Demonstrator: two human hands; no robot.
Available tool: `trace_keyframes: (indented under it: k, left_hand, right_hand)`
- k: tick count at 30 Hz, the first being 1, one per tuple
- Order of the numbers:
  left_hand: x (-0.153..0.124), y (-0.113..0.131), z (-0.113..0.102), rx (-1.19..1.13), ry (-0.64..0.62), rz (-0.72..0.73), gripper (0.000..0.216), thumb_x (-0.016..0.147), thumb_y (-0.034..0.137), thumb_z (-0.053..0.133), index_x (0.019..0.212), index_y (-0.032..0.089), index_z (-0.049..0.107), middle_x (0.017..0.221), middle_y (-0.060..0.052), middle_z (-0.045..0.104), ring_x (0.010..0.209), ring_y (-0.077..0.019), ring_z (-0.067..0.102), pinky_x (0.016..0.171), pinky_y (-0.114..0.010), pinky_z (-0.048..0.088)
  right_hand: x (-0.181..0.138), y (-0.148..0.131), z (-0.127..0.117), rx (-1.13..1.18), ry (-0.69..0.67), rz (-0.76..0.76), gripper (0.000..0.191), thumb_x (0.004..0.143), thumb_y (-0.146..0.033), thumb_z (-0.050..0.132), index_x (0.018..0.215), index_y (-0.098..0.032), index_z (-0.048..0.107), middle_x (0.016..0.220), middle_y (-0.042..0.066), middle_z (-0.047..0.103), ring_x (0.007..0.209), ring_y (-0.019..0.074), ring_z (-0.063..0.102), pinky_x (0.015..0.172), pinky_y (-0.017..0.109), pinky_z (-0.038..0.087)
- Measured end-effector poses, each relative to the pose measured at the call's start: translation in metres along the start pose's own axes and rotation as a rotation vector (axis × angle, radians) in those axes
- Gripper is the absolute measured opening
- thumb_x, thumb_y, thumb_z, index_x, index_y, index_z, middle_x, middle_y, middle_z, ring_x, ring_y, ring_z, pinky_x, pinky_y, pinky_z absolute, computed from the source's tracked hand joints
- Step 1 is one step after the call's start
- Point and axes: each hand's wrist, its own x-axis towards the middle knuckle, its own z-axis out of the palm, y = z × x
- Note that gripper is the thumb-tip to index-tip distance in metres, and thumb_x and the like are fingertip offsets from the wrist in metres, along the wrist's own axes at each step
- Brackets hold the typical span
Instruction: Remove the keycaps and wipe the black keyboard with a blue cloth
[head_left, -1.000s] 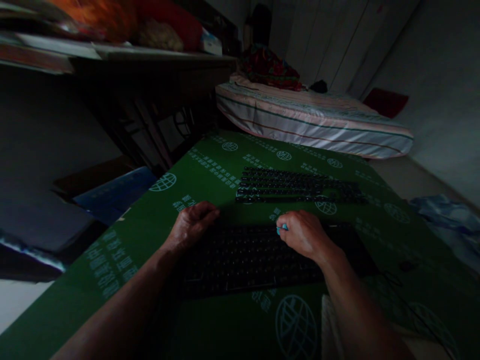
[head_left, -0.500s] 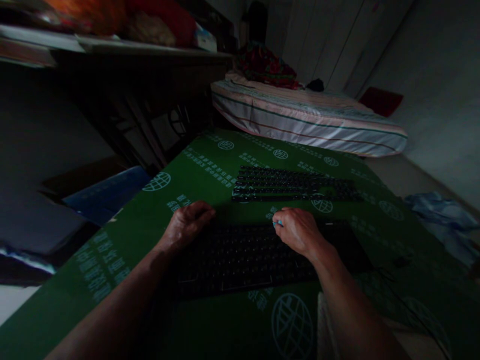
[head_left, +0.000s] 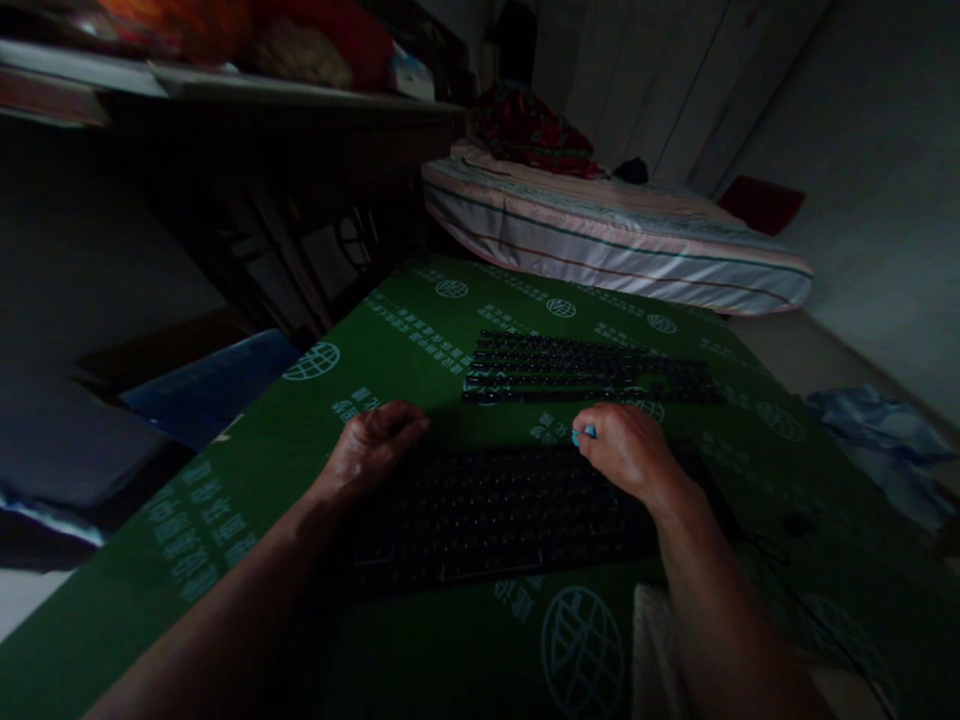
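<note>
A black keyboard (head_left: 495, 510) lies on a green printed mat (head_left: 420, 340) in front of me. My left hand (head_left: 375, 450) is curled at the keyboard's upper left corner and holds it by the edge. My right hand (head_left: 630, 450) is closed in a pinch on a small light-blue tool (head_left: 585, 434), its tip over the keyboard's top row. A second black keyboard (head_left: 585, 368) lies farther back on the mat, untouched.
A striped mattress (head_left: 615, 235) with a red bundle lies beyond the mat. Dark furniture with a cluttered shelf (head_left: 225, 90) stands at the left. A blue board (head_left: 202, 385) lies at the mat's left edge. Crumpled blue cloth (head_left: 877, 425) sits on the right, near a thin cable (head_left: 795, 590).
My right hand with the blue tool has moved to the right along the keyboard's top row. The left hand has stayed at its corner.
</note>
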Motion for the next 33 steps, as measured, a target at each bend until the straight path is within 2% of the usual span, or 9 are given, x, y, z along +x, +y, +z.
trace_keyframes:
  k: [3, 8, 14, 18, 23, 26, 29, 33]
  left_hand:
    - [0.000, 0.003, -0.001, 0.009, -0.007, -0.004, 0.031, 0.076, 0.049, 0.057, 0.076, 0.019, 0.065, 0.065, 0.000, 0.062, 0.060, -0.0159, 0.055, 0.055, -0.024, 0.041]
    - [0.000, 0.005, -0.002, 0.019, -0.003, 0.005, 0.029, 0.075, 0.048, 0.058, 0.075, 0.020, 0.065, 0.064, 0.000, 0.061, 0.059, -0.0159, 0.054, 0.054, -0.024, 0.041]
    - [0.001, 0.003, -0.002, 0.012, 0.003, 0.005, 0.032, 0.074, 0.051, 0.058, 0.073, 0.020, 0.064, 0.063, 0.000, 0.062, 0.058, -0.0159, 0.054, 0.053, -0.024, 0.041]
    - [0.001, 0.003, -0.002, 0.037, 0.010, 0.000, 0.029, 0.074, 0.049, 0.059, 0.074, 0.021, 0.065, 0.062, 0.001, 0.061, 0.057, -0.0154, 0.053, 0.052, -0.024, 0.040]
    - [0.001, 0.003, -0.001, 0.008, 0.006, -0.015, 0.029, 0.073, 0.049, 0.059, 0.074, 0.020, 0.065, 0.062, 0.001, 0.062, 0.057, -0.0155, 0.053, 0.052, -0.024, 0.040]
    - [0.001, 0.004, -0.001, -0.001, 0.006, -0.019, 0.031, 0.073, 0.050, 0.060, 0.075, 0.019, 0.065, 0.062, 0.001, 0.062, 0.057, -0.0152, 0.053, 0.052, -0.024, 0.040]
    - [0.000, 0.005, -0.001, -0.001, 0.000, -0.025, 0.031, 0.073, 0.050, 0.060, 0.075, 0.019, 0.066, 0.061, 0.001, 0.061, 0.056, -0.0150, 0.053, 0.052, -0.024, 0.040]
    - [0.000, 0.006, -0.002, -0.003, 0.003, -0.027, 0.033, 0.073, 0.051, 0.059, 0.075, 0.019, 0.065, 0.063, 0.001, 0.063, 0.056, -0.0151, 0.054, 0.052, -0.024, 0.040]
  right_hand:
    - [0.001, 0.001, 0.001, 0.044, -0.012, -0.016, 0.022, 0.082, -0.022, 0.052, 0.088, -0.024, 0.073, 0.093, 0.003, 0.073, 0.088, 0.0178, 0.065, 0.070, 0.025, 0.039]
    - [-0.001, -0.018, 0.008, 0.020, -0.063, -0.131, 0.020, 0.082, -0.018, 0.051, 0.086, -0.022, 0.071, 0.092, 0.005, 0.073, 0.088, 0.0184, 0.065, 0.070, 0.026, 0.039]
    - [-0.003, -0.023, 0.007, -0.074, -0.076, -0.097, 0.021, 0.082, -0.015, 0.049, 0.081, -0.020, 0.069, 0.089, 0.007, 0.072, 0.087, 0.0198, 0.065, 0.069, 0.027, 0.040]
    - [-0.003, -0.024, 0.006, -0.062, -0.066, -0.140, 0.020, 0.083, -0.018, 0.049, 0.081, -0.021, 0.069, 0.090, 0.006, 0.071, 0.086, 0.0190, 0.065, 0.069, 0.026, 0.040]
    - [-0.001, -0.022, 0.007, -0.051, -0.083, -0.093, 0.021, 0.082, -0.017, 0.049, 0.083, -0.021, 0.070, 0.091, 0.007, 0.072, 0.087, 0.0197, 0.065, 0.068, 0.027, 0.039]
    - [-0.001, -0.020, 0.007, -0.025, -0.081, -0.122, 0.021, 0.082, -0.019, 0.050, 0.084, -0.022, 0.071, 0.091, 0.006, 0.072, 0.086, 0.0189, 0.064, 0.069, 0.027, 0.039]
    - [-0.001, -0.021, 0.007, -0.022, -0.069, -0.168, 0.021, 0.082, -0.016, 0.050, 0.081, -0.022, 0.070, 0.088, 0.005, 0.071, 0.086, 0.0182, 0.064, 0.068, 0.026, 0.039]
    - [-0.001, -0.019, 0.005, -0.049, -0.077, -0.147, 0.021, 0.080, -0.014, 0.050, 0.079, -0.020, 0.070, 0.086, 0.006, 0.070, 0.085, 0.0192, 0.064, 0.067, 0.027, 0.038]
